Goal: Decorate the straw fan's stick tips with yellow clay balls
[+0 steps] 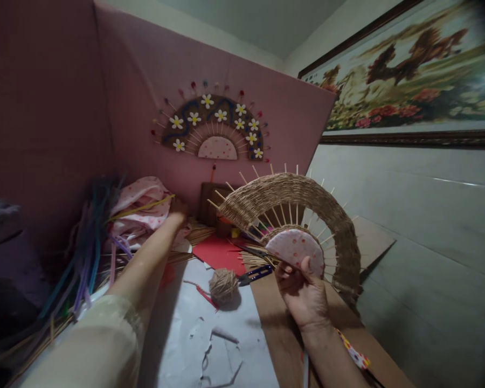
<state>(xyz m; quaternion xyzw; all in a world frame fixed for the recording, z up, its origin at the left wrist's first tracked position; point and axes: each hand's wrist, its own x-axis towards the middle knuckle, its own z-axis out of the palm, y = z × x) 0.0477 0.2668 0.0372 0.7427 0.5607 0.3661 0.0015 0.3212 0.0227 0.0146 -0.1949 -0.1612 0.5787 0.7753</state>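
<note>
My right hand (303, 291) is closed on a woven fan (286, 194), thumb in front of its half-round base (297, 249) covered in pink dotted cloth. Thin sticks radiate from the base through the brown woven band and poke out past its outer edge. Stretched toward the back of the table, my left hand (179, 209) is beside a heap of pink dotted cloth (141, 202). Its fingers are dark and blurred, so their grip cannot be made out. A ball of twine (223, 285) sits between my arms, touching small blue-handled snips (255, 275).
A finished fan with white flowers (210, 118) hangs on the pink board (137, 70) ahead. Red paper (216, 252) and bundled sticks lie behind the twine. Coloured strips (91, 248) hang at left. Paper scraps (224, 337) lie on the white sheet (178, 323). Tiled wall (436, 231) stands right.
</note>
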